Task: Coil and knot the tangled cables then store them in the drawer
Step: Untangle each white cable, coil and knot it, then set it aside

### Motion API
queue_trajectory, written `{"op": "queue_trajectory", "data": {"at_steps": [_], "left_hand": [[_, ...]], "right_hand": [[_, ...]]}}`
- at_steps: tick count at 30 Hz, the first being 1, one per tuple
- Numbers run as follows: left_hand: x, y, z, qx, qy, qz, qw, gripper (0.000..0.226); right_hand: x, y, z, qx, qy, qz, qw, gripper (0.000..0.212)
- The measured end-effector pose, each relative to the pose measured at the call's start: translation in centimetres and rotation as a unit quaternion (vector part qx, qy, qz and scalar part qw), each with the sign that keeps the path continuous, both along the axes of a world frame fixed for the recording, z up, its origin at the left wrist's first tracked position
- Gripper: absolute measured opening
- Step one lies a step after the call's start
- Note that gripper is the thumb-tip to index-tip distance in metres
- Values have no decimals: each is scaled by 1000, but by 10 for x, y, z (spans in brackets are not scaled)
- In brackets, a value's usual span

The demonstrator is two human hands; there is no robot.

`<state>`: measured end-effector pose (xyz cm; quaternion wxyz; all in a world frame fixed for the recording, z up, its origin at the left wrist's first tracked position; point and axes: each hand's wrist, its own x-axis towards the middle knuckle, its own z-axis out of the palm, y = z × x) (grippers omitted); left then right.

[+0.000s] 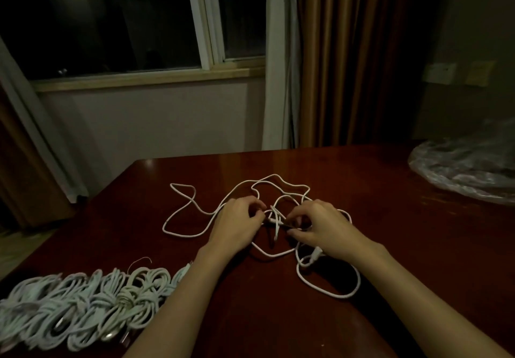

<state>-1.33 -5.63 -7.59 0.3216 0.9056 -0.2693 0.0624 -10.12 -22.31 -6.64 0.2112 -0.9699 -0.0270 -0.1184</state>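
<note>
A tangled white cable (195, 207) sprawls in loose loops over the middle of the dark wooden table (390, 246). My left hand (237, 226) and my right hand (320, 226) hover side by side over the tangle's centre, each with curled fingers pinching a strand of the cable near a plug end. One white connector (316, 253) lies just under my right wrist. At the near left edge sits a pile of coiled, knotted white cables (83, 304). No drawer is in view.
A crumpled clear plastic bag (468, 171) lies on the table's far right. Behind the table are a dark window (111, 23), a wall and brown curtains (348, 56). The table's left edge runs diagonally by the coiled pile.
</note>
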Motion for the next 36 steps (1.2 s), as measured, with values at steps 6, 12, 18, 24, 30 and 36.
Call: {"op": "queue_trajectory", "data": {"at_steps": [6,12,18,24,30,36], "left_hand": [[1,1,-6,-24,25,-8,999,23],[-6,-2,-7,8,-12,-58,998,30],[-17,-7,1,-155,45,-109,981,33],[-23,-9,6,-153,59,-163,973,43],[-29,-13,12,-204,98,-159,961,53],[-30,-18,23,-364,204,-144,897,35]], "right_hand": [[3,-6,-1,-116,-2,-53,992,16],[3,-14,-3,-111,0,-43,993,14],[-1,-9,13,165,-105,-30,980,7],[-4,-2,22,348,-152,-4,925,9],[-9,2,19,383,-137,10,914,14],[-4,10,11,369,-109,-3,923,22]]}}
